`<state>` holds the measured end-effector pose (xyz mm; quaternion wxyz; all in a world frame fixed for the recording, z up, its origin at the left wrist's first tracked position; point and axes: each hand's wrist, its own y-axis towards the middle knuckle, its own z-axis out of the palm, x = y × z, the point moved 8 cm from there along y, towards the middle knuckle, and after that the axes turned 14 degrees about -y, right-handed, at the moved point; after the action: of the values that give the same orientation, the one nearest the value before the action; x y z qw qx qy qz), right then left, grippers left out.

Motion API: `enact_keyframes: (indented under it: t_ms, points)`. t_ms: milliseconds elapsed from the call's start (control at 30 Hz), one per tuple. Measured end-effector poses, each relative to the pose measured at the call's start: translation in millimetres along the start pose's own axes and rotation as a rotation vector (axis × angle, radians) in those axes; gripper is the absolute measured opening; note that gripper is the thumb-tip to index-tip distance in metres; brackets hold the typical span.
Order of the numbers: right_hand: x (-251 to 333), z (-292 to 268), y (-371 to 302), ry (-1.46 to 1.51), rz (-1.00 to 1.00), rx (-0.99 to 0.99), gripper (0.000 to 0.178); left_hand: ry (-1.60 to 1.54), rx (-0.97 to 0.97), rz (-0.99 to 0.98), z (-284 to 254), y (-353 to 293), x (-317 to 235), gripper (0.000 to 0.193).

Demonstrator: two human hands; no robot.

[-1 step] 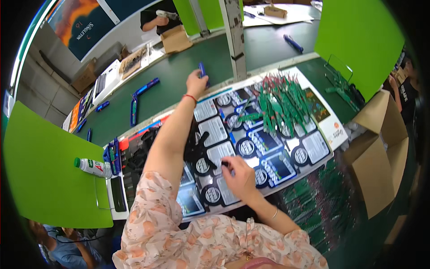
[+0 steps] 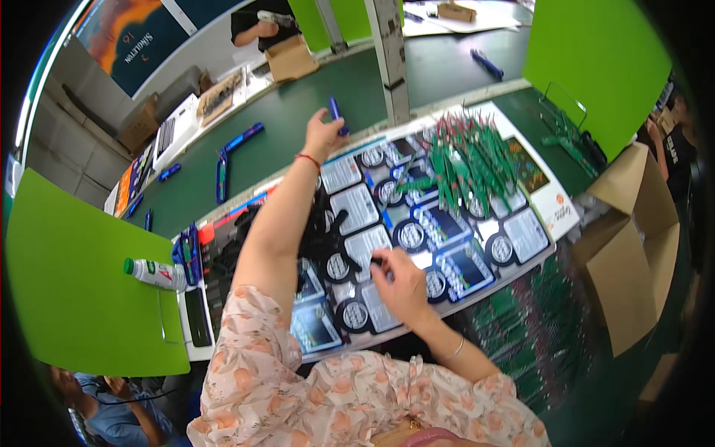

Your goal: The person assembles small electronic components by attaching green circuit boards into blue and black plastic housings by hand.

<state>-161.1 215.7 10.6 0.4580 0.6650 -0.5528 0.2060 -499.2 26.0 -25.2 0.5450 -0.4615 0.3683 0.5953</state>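
Observation:
My left hand reaches far forward onto the green belt with its fingers apart. Beside its thumb is a dark blue stick-shaped device; whether the thumb still touches it I cannot tell. Close to my body, my right hand pinches a small black piece, mostly covered by the fingers, above the printed mat. Left of that hand lies a heap of black parts. A bundle of green strips with reddish wire ends rests on the mat's far right.
Blue devices lie on the belt, with more in a holder at left. A white bottle stands by the green panel. A metal post rises ahead. Right are an open carton and more green strips.
The fingers of my left hand have spread away from the blue device. My right hand keeps its pinch and has barely moved.

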Motion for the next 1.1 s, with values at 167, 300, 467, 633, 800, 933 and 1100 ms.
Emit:
enact_keyframes:
  t_ms: [167,300,467,633,800,933,1100]
  points:
    - [-8,-14,7,0.036,0.075,-0.132,0.029,-0.448,0.341,-0.198,19,-154,-49,0.084]
    - [-17,-11,6,0.055,0.109,-0.133,0.027,-0.550,0.430,-0.314,5,-279,-53,0.077]
    - [-19,-15,-5,0.384,0.314,-0.125,0.021,-0.585,0.226,-0.444,-37,-365,-11,0.041]
    - [30,-7,-18,0.392,0.161,-0.049,0.019,-0.545,0.228,-0.405,-42,-408,2,0.040]
    - [47,1,-23,0.246,0.129,0.003,0.018,-0.504,0.242,-0.362,-43,-418,3,0.050]
    - [48,2,-24,0.203,0.152,0.026,0.018,-0.476,0.318,-0.350,-38,-418,5,0.052]
    - [54,3,-24,0.008,0.048,-0.039,0.020,-0.443,0.317,-0.344,-38,-420,9,0.051]
